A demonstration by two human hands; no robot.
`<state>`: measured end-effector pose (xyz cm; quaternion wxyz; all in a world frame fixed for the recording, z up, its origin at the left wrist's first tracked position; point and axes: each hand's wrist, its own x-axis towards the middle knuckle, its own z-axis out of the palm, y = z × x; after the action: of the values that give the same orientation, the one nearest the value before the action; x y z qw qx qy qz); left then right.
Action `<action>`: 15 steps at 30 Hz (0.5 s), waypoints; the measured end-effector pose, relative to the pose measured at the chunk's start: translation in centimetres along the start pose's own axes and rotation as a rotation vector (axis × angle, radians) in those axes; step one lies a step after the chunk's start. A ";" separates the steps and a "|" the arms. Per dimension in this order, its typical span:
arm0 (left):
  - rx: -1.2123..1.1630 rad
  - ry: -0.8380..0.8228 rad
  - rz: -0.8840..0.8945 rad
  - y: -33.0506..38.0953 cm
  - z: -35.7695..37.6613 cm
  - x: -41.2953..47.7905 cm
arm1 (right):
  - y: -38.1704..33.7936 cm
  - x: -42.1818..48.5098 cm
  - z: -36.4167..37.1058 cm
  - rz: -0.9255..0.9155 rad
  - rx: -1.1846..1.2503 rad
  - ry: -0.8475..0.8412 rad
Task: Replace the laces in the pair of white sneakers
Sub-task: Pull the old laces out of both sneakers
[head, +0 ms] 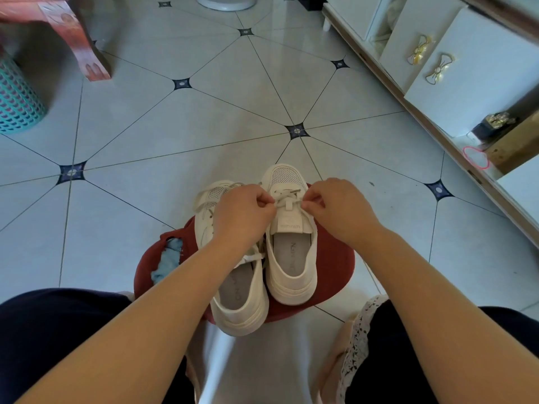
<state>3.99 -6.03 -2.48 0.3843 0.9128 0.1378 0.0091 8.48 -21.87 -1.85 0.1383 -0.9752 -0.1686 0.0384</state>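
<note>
Two white sneakers, side by side on a red stool (335, 263) between your knees, toes pointing away from you. Right-hand sneaker (291, 258): upright, the opening and grey insole facing you, tongue raised, a white lace (287, 202) crossing the eyelets above the tongue. Your left hand (242, 211): fingers curled, thumb and forefinger pinching the lace at the left edge of that sneaker's eyelets. Your right hand (338, 205): same posture, pinching the lace at the right edge, so the lace runs between both hands across the tongue. Left-hand sneaker (239, 295): touching the other one along its side, partly under your left forearm, heel hanging over the near rim of the stool; its loose lace (204, 199) loops over the toe, and more of it lies across the opening. One blue cloth (169, 258): crumpled on the left part of the stool. Stool stands on a pale tiled floor (175, 135) with dark diamond insets. Far left: a teal openwork basket (16, 103), and behind it a red carved furniture leg (81, 45). Right side: a white cabinet (472, 62) with two gold bow handles (420, 51), a cardboard box (516, 144) low down beside it, and a thin pink loop (475, 157) just left of the box.
</note>
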 end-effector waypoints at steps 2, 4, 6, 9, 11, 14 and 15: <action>0.002 -0.004 0.015 0.0 0.2 0.0 | -0.4 -0.4 0.4 -0.017 0.094 -0.003; -0.007 -0.007 0.022 -0.1 0.3 0.0 | -0.7 -0.4 0.7 -0.026 0.126 -0.007; -0.021 -0.015 0.032 -0.2 0.4 0.0 | -0.8 -0.1 0.7 -0.018 0.103 -0.024; -0.031 -0.028 0.041 -0.3 0.3 0.0 | -1.6 0.3 0.7 -0.046 -0.023 -0.017; -0.039 -0.029 0.033 -0.5 0.2 0.0 | -1.5 0.5 0.4 -0.030 -0.091 -0.002; -0.054 -0.006 0.004 -0.8 0.0 -0.1 | 1.3 0.8 -1.9 0.199 -0.046 0.176; -0.064 -0.007 0.001 -0.8 0.0 -0.2 | 2.4 0.7 -2.7 0.278 0.008 0.236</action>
<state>3.64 -5.53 -2.99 0.4138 0.9001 0.1359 0.0106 10.25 -24.52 0.03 0.1542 -0.9863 -0.0148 -0.0567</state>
